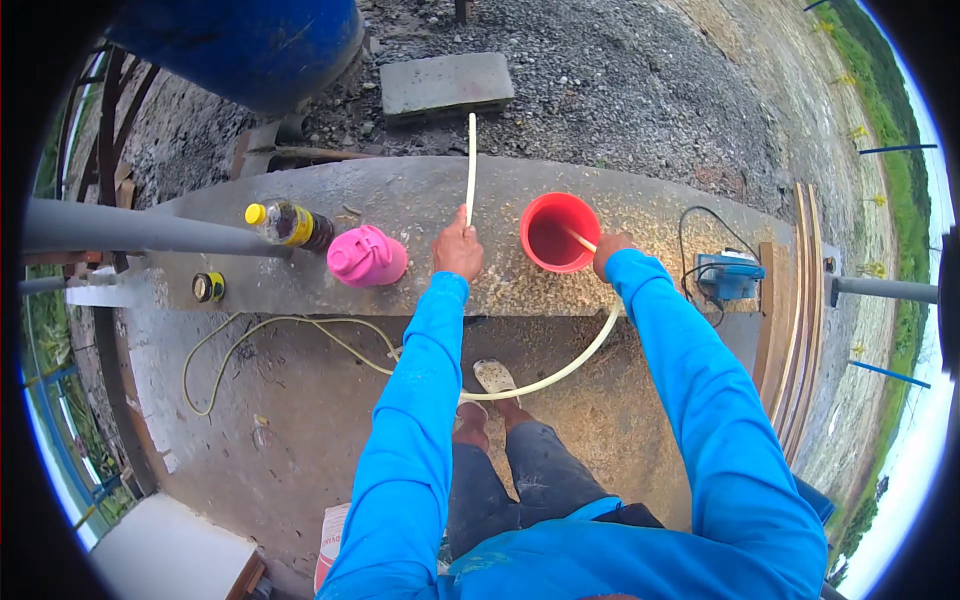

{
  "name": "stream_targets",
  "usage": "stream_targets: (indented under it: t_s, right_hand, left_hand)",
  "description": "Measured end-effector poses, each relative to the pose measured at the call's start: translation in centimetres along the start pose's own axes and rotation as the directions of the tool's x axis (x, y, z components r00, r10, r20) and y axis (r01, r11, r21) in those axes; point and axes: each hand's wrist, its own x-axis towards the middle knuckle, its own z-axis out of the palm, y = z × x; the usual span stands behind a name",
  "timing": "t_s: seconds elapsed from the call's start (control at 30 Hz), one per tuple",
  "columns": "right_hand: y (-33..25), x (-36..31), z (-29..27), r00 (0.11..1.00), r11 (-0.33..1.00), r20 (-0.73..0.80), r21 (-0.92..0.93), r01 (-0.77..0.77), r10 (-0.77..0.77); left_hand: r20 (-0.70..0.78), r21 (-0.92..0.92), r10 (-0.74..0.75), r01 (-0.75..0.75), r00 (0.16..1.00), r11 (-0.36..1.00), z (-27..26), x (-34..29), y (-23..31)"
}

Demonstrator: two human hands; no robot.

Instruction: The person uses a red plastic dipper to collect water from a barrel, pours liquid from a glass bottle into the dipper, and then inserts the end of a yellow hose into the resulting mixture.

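A pale cream flexible tube [545, 382] bends in a low loop between my arms. My left hand [458, 250] is closed around one stretch, whose free end [472, 140] points away from me past the ledge's far edge. At the right, my right hand [612, 252] grips the tube beside a red bucket [527, 215]; the tube's other end dips into the bucket's mouth. What the bucket holds is too dark to make out. Part of the loop is hidden behind my left forearm. Left of my left hand lies a pink jug [365, 257].
On the concrete ledge [420, 290] are a yellow-capped bottle [290, 224], a small dark tin [208, 287] and a blue power tool [730, 277] with a black cord. Wooden boards [795, 330] stand right. Beyond are a concrete block [445, 85] and blue drum [245, 45]. Thin cord [235, 345] trails below.
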Motion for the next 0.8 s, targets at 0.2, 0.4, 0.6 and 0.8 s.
stream_targets:
  t_s: [0.2,0.4,0.6,0.8]
  right_hand:
    - [0.7,1.6,2.0,0.999,0.997,0.008,0.047,0.054,-0.054]
    - [1.1,1.6,2.0,0.964,0.974,0.256,0.227,0.018,-0.078]
    - [1.8,0.6,3.5,0.991,0.816,0.126,0.577,-0.034,-0.047]
    - [2.1,1.2,3.8,0.983,0.836,0.147,0.549,0.008,-0.106]
  left_hand:
    - [0.047,0.134,0.001,-0.008,0.999,0.991,2.0,2.9,-1.6]
    - [0.103,0.220,-0.039,0.016,0.994,0.975,3.4,4.6,-2.1]
    - [0.047,0.210,-0.122,0.110,0.991,0.971,4.3,7.0,-2.3]
    - [-0.005,0.224,-0.166,0.163,0.986,0.961,5.7,8.8,-4.0]
